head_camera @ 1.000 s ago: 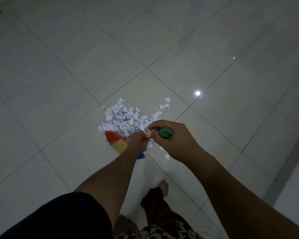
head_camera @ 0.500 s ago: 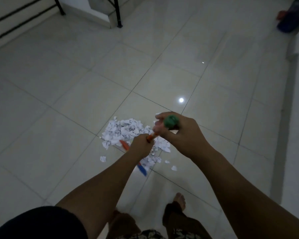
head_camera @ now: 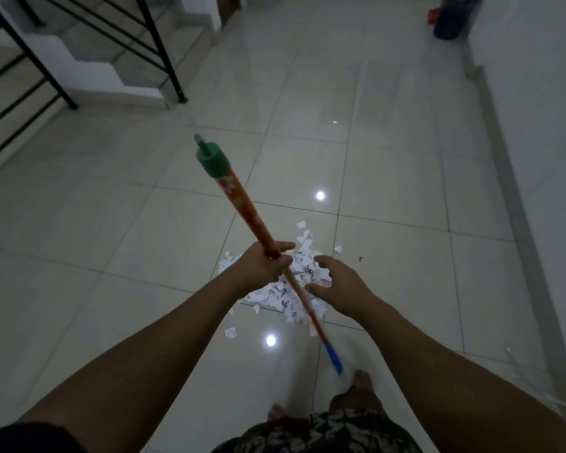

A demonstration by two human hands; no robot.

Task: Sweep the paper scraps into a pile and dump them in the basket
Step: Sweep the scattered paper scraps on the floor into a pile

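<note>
Head view. A glossy pale tiled floor [head_camera: 111, 223] with bright lamp reflections fills the scene. Stairs [head_camera: 89, 70] with a black railing [head_camera: 157, 44] stand at upper left, a pale wall [head_camera: 536, 93] runs along the right, and a dark container [head_camera: 451, 19] stands far off at upper right.

The scraps [head_camera: 304, 256] lie heaped in one pile on the floor at centre, under the hands; a stray piece [head_camera: 230, 331] lies just beside the heap. Dark print on the pieces is too small to read.

The left hand [head_camera: 263, 261] has its fingers wrapped round the orange broom handle [head_camera: 242, 204] at mid-length. The handle tilts up and left to a green cap [head_camera: 212, 160], and its pale pattern is too blurred to read. Its blue lower section [head_camera: 334, 358] is blurred and lies near a bare foot [head_camera: 361, 380].

The right hand [head_camera: 339, 284] is spread with its fingers loose, just beside the handle and above the pile, holding nothing.
</note>
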